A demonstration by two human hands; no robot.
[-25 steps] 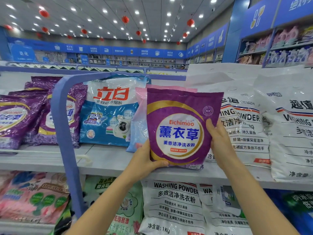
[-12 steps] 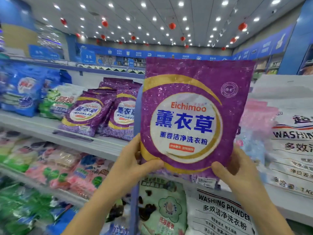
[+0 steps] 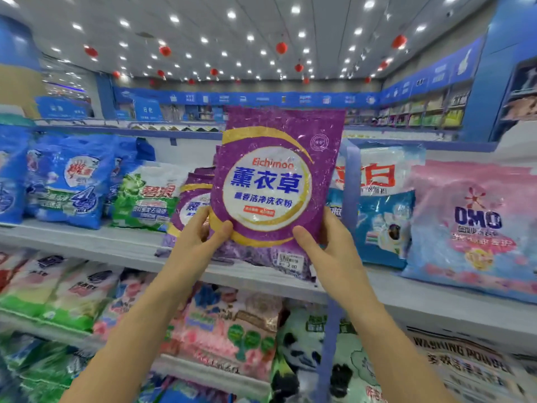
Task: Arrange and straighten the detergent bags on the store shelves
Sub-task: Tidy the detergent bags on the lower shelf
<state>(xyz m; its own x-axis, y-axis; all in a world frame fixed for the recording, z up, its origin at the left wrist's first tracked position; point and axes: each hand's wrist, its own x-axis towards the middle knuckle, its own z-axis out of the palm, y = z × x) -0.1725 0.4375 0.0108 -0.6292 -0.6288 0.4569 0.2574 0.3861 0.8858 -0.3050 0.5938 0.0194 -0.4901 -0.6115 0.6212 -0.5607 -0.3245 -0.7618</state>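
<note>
On the head feed I had the purple Eichimoo bag [image 3: 273, 181] almost dead centre, upright, its printed face turned towards me, held up in front of the upper shelf [image 3: 101, 245]. The left hand [image 3: 200, 237] gripped its lower corner at seven o'clock, thumb laid across the front and fingers curled behind the edge. The right hand [image 3: 322, 245] gripped the corner at five o'clock the same way, thumb pressed on the front by the gold band, fingers wrapped round the side.

Directly at six o'clock from the held bag a flat purple bag [image 3: 290, 261] lay on the shelf with a price sticker showing; I could not tell whether the two touched. At nine o'clock, just behind the held bag, a second purple bag [image 3: 190, 205] leaned upright, then a green bag [image 3: 145, 199] and, further out, a blue bag [image 3: 72, 181]. At three o'clock stood a blue shelf post [image 3: 348, 181], a blue-and-white bag [image 3: 383, 205] beside it, and a pink OMO bag [image 3: 476, 225] beyond. On the lower shelf, at six o'clock, sat a panda-printed bag [image 3: 305, 353].
</note>
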